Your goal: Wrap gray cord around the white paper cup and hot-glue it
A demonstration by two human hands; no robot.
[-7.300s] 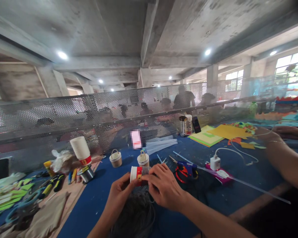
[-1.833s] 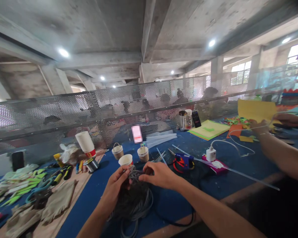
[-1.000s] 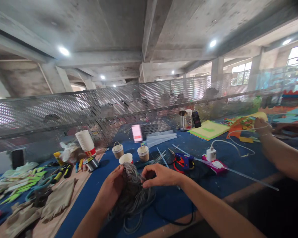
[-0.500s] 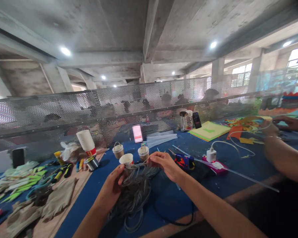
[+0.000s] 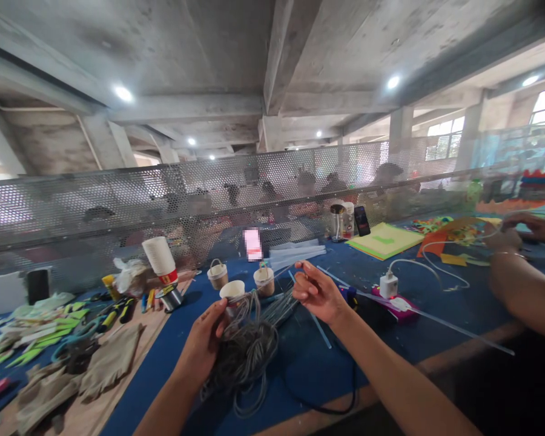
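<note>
A tangled bundle of grey cord [image 5: 252,348] lies on the blue table in front of me. My left hand [image 5: 209,333] is closed on loops at the bundle's upper left. Fingers curled in a pinch, my right hand [image 5: 317,290] is raised on the other side and holds a strand of the cord that runs across toward the left hand. Just behind the bundle stands a white paper cup [image 5: 232,290]. Two small cups with handles, a left one [image 5: 218,275] and a right one [image 5: 264,281], stand beyond it. The glue gun [image 5: 349,295] is mostly hidden behind my right hand.
Left are stacked paper cups [image 5: 158,257], work gloves [image 5: 111,363] and green scraps [image 5: 40,336]. To the right, a white charger [image 5: 388,283] sits on a pink power strip [image 5: 402,307]. Another person's arm [image 5: 522,284] works at far right. A perforated metal screen [image 5: 163,209] runs behind.
My right hand has moved right and slightly up, drawing a strand out from the bundle. My left hand stays nearly in place. The view has shifted slightly.
</note>
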